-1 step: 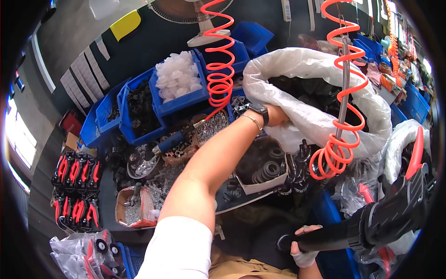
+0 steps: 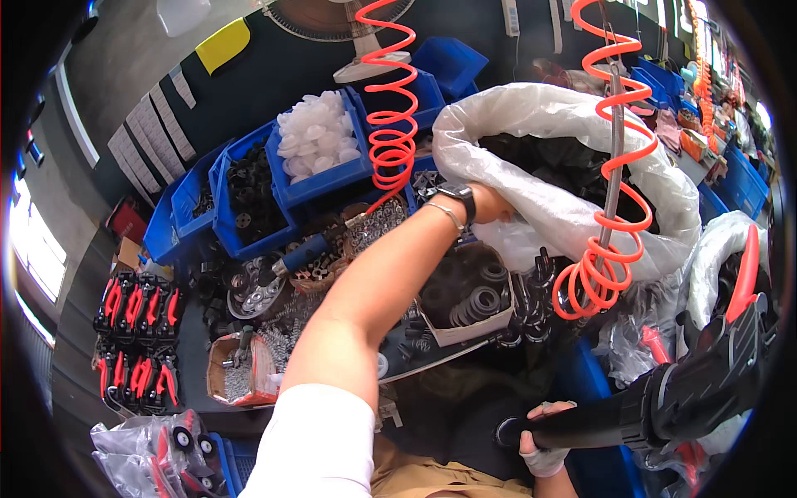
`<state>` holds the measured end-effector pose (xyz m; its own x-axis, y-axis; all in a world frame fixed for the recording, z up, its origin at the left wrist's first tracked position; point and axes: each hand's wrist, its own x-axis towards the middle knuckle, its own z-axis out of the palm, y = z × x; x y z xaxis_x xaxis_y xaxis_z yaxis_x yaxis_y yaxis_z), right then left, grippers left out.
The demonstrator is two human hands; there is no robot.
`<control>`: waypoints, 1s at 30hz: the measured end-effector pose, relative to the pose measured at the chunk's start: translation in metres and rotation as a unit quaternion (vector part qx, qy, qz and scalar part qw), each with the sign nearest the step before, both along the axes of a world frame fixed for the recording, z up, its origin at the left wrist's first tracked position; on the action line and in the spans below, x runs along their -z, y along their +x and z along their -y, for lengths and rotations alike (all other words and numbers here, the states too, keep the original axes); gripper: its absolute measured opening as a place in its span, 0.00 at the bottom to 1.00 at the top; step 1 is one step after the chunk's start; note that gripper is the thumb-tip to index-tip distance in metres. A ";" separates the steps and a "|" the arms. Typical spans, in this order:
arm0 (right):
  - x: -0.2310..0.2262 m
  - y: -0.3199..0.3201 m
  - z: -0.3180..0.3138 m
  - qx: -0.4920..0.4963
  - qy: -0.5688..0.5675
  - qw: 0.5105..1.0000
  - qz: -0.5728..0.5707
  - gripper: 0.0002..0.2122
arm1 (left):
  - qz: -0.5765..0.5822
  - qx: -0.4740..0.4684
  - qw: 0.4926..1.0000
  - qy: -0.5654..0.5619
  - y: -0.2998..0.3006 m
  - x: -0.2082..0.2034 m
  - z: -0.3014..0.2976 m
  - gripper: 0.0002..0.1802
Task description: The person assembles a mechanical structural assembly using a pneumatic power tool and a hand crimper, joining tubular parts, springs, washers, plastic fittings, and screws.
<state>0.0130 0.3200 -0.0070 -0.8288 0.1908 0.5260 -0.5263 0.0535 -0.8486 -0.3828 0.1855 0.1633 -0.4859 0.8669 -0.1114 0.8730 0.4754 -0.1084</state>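
Observation:
My left arm, in a white sleeve with a dark watch and a bracelet, stretches across the bench. My left hand [image 2: 491, 204] is at the near-left side of a rolled white plastic bag [image 2: 465, 137] of dark parts; its fingers are hidden by the bag's edge. At the lower right my right hand [image 2: 545, 452], with pale wrapping on it, is closed round the end of a thick black plastic tube [image 2: 589, 425]. The tube slants up to the right to a wider jointed part carrying a red lever [image 2: 744, 278]. Just below my left wrist is a carton of black rings [image 2: 477, 307].
Blue bins [image 2: 328, 178] with white and black plastic parts line the back. Red coiled hoses [image 2: 392, 149] hang over the bench, one with a blue-bodied tool [image 2: 305, 253]. Small boxes of springs and metal parts lie left of my arm, beside stacked black-and-red assemblies [image 2: 137, 303].
My left forearm and wrist have shifted very slightly left. My right hand and the black tube stay in place.

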 end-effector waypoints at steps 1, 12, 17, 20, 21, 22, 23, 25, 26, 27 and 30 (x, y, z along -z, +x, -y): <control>0.001 -0.001 -0.001 -0.002 -0.005 1.000 0.001 0.30 | 0.035 0.017 0.990 0.134 -0.010 0.007 0.013 0.20; 0.003 0.012 -0.008 -0.015 -0.033 0.999 0.010 0.30 | 0.269 -0.009 0.759 0.593 0.142 -0.050 0.095 0.16; -0.015 0.011 -0.003 -0.011 -0.051 0.999 0.001 0.27 | 0.004 0.067 0.828 0.557 0.126 -0.052 0.102 0.19; -0.027 0.019 -0.014 -0.091 -0.076 0.993 0.024 0.28 | -0.042 -0.086 0.808 0.581 0.126 -0.066 0.100 0.11; -0.038 0.027 -0.021 -0.091 -0.069 0.993 0.023 0.28 | -0.042 -0.084 0.804 0.587 0.124 -0.067 0.102 0.11; -0.052 0.037 -0.028 -0.185 -0.121 0.972 0.082 0.27 | -0.122 -0.043 0.835 0.535 0.120 -0.071 0.107 0.13; -0.065 0.046 -0.035 -0.275 -0.171 0.936 0.140 0.27 | -0.200 -0.003 0.856 0.476 0.117 -0.073 0.113 0.15; -0.083 0.059 -0.052 -0.375 -0.232 0.873 0.206 0.26 | -0.165 -0.022 0.878 0.449 0.114 -0.071 0.112 0.16; -0.089 0.062 -0.057 -0.414 -0.240 0.853 0.208 0.25 | -0.118 -0.013 0.864 0.490 0.115 -0.068 0.109 0.18; -0.095 0.064 -0.062 -0.453 -0.249 0.830 0.211 0.24 | -0.070 -0.004 0.846 0.529 0.116 -0.065 0.105 0.19; -0.133 0.068 -0.062 -0.424 -0.246 0.828 0.273 0.29 | 0.037 -0.019 0.879 0.475 0.128 -0.062 0.097 0.37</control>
